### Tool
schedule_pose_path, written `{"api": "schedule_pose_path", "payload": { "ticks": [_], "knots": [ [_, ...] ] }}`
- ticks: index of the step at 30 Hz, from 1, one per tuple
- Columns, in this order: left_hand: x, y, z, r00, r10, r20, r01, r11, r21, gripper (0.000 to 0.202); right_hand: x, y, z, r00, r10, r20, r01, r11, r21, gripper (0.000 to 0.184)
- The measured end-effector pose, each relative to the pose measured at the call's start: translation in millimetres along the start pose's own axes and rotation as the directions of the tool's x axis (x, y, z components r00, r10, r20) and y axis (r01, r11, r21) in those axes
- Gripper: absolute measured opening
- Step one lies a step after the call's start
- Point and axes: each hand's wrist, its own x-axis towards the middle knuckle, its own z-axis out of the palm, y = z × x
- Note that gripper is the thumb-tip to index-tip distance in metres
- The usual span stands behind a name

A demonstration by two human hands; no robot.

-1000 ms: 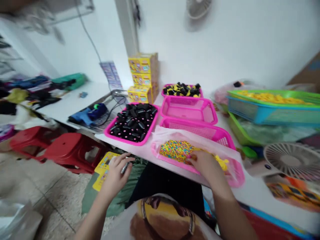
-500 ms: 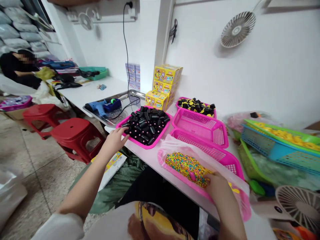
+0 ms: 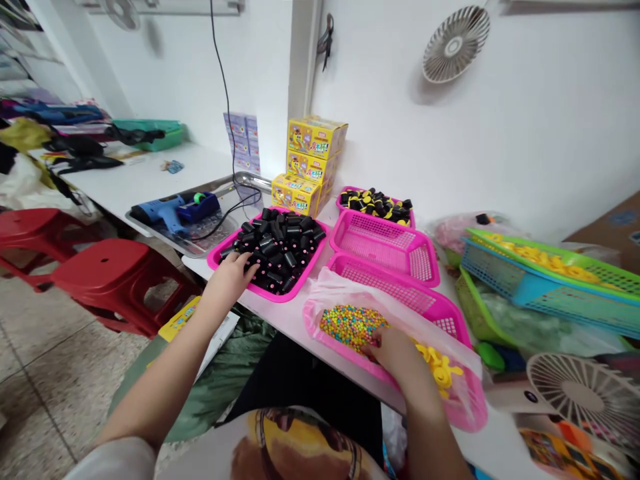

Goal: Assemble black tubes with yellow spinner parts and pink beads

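My left hand (image 3: 231, 275) reaches into the near left corner of a pink tray (image 3: 219, 250) filled with black cylinders (image 3: 280, 247). Its fingers lie stretched on the cylinders. My right hand (image 3: 400, 353) is in a pink basket (image 3: 470, 413) lined with a clear plastic bag. Its fingers are curled down into a heap of small coloured beads (image 3: 350, 323), and what they pinch is hidden. Yellow plastic pieces (image 3: 439, 368) lie just right of that hand.
Two pink baskets (image 3: 385, 243) and a tray of black and yellow pieces (image 3: 376, 203) stand behind. Yellow boxes (image 3: 311, 160) are stacked at the wall. A metal tray with a blue glue gun (image 3: 165, 212) is at the left. Red stools (image 3: 115, 267) stand on the floor. Green and blue baskets (image 3: 540, 280) and a small fan (image 3: 585, 397) are at the right.
My left hand has risen from beside my lap, where it was closed around something small and silvery, to the tray and now rests on the black cylinders. My right hand stays in the beads, shifted slightly.
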Motion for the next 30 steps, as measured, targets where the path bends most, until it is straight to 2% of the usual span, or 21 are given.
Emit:
{"api": "schedule_pose_path", "payload": {
  "ticks": [3, 7, 12, 16, 22, 27, 30],
  "knots": [
    [6, 4, 1.8, 0.999, -0.017, 0.038, 0.017, 1.0, -0.011, 0.043, 0, 2, 0, 1.0, 0.01, 0.0, -0.01, 0.999, 0.04, 0.004],
    [13, 7, -2.1, 0.99, -0.088, 0.106, 0.091, 0.996, -0.023, 0.048, -4, 9, 4, 0.999, 0.041, -0.004, -0.04, 0.991, 0.125, 0.017],
    [16, 12, -7.5, 0.97, -0.22, 0.106, 0.224, 0.974, -0.03, 0.048, -5, 16, 12, 1.0, 0.016, -0.021, -0.011, 0.973, 0.231, 0.012],
    [18, 15, -9.6, 0.957, -0.267, 0.11, 0.273, 0.961, -0.046, 0.051, -4, 20, 17, 0.999, -0.022, -0.045, 0.034, 0.957, 0.288, 0.01],
    [20, 18, -9.1, 0.964, -0.252, 0.087, 0.257, 0.965, -0.049, 0.048, -2, 23, 20, 0.994, -0.07, -0.08, 0.092, 0.946, 0.312, 0.009],
    [15, 15, -11.6, 0.976, -0.219, 0.02, 0.219, 0.973, -0.069, 0.043, -9, 16, 12, 0.989, -0.112, -0.092, 0.132, 0.956, 0.261, 0.011],
    [4, 15, -23.8, 0.982, -0.133, -0.132, 0.116, 0.985, -0.125, 0.039, -15, 12, 3, 0.985, -0.133, -0.108, 0.151, 0.971, 0.188, 0.015]
  ]
}}
